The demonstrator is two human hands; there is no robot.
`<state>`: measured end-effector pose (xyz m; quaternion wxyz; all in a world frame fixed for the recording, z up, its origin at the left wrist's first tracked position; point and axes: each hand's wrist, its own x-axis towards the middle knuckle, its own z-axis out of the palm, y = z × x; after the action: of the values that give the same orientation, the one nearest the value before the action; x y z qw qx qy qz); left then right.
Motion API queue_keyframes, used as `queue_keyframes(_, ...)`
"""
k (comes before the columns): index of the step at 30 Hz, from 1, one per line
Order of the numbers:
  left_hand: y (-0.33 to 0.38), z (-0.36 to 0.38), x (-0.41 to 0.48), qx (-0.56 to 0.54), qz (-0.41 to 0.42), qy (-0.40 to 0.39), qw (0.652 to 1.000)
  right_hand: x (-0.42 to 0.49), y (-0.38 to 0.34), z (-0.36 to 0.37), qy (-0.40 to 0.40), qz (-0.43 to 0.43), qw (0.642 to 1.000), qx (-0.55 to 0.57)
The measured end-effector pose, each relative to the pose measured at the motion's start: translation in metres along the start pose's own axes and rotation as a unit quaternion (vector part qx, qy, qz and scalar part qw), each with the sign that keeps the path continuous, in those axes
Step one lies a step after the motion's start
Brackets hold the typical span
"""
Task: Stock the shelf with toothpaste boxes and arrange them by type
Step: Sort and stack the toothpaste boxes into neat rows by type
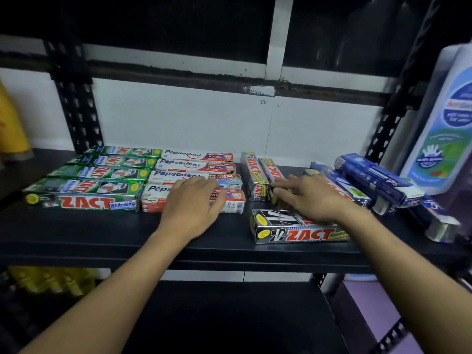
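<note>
On the black shelf lie several green Zact boxes in a row at the left. Beside them sit several red-and-white Pepsodent boxes. My left hand rests flat, fingers spread, on the front Pepsodent box. Black-and-silver Zact boxes lie to the right, pointing away from me. One more black Zact box lies crosswise at the front. My right hand reaches over it, fingers straight, touching the ends of the black Zact boxes. Blue boxes are piled loosely at the right.
A large white and blue bottle stands at the far right. Black perforated uprights frame the shelf in front of a white wall. Yellow packages sit on the lower shelf at the left. A yellow object stands at the far left.
</note>
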<state>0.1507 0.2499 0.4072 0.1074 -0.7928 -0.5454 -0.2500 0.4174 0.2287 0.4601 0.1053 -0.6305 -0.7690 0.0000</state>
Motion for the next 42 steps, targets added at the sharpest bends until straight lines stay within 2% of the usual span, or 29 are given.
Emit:
queue_keyframes(3,0.0,0.0,0.001,0.007,0.003,0.004,1.0,-0.003,0.012,-0.002,0.065,0.034,0.996,-0.044)
queue_keyframes(7,-0.001,0.001,0.002,0.007,0.001,0.005,1.0,-0.009,0.027,0.001,0.099,0.061,0.989,-0.086)
queue_keyframes(12,0.0,0.0,0.002,0.008,0.0,0.002,1.0,-0.011,0.035,0.001,0.166,0.069,0.984,-0.015)
queue_keyframes(16,0.0,0.0,0.002,0.005,0.0,-0.001,1.0,-0.004,0.035,0.0,0.173,0.071,0.982,-0.007)
queue_keyframes(21,0.001,0.0,0.002,0.01,-0.001,-0.002,1.0,0.003,0.036,-0.003,0.151,0.101,0.97,-0.161)
queue_keyframes(24,0.002,0.0,0.003,0.01,-0.004,-0.006,1.0,0.011,0.026,-0.006,0.164,0.103,0.959,-0.206)
queue_keyframes(25,0.002,0.0,0.003,0.011,-0.004,-0.006,1.0,0.015,0.021,-0.005,0.175,0.09,0.961,-0.194)
queue_keyframes(27,0.002,0.0,0.003,0.012,-0.005,-0.005,1.0,0.023,0.01,-0.002,0.19,0.054,0.978,-0.064)
queue_keyframes(29,0.002,0.0,0.003,0.01,-0.006,-0.005,1.0,0.026,-0.007,0.002,0.17,0.026,0.982,0.078)
queue_keyframes(30,0.002,0.0,0.003,0.009,-0.006,-0.005,1.0,0.027,-0.016,0.005,0.15,0.015,0.983,0.106)
queue_keyframes(33,0.001,0.001,0.003,0.009,-0.006,-0.002,1.0,0.03,-0.029,0.013,0.098,0.009,0.989,0.109)
queue_keyframes(35,0.0,0.003,0.003,0.009,-0.005,0.004,1.0,0.033,-0.031,0.016,0.096,0.015,0.988,0.12)
queue_keyframes(42,-0.001,0.005,0.004,0.01,-0.003,0.014,1.0,0.054,-0.015,-0.006,0.223,0.039,0.966,0.122)
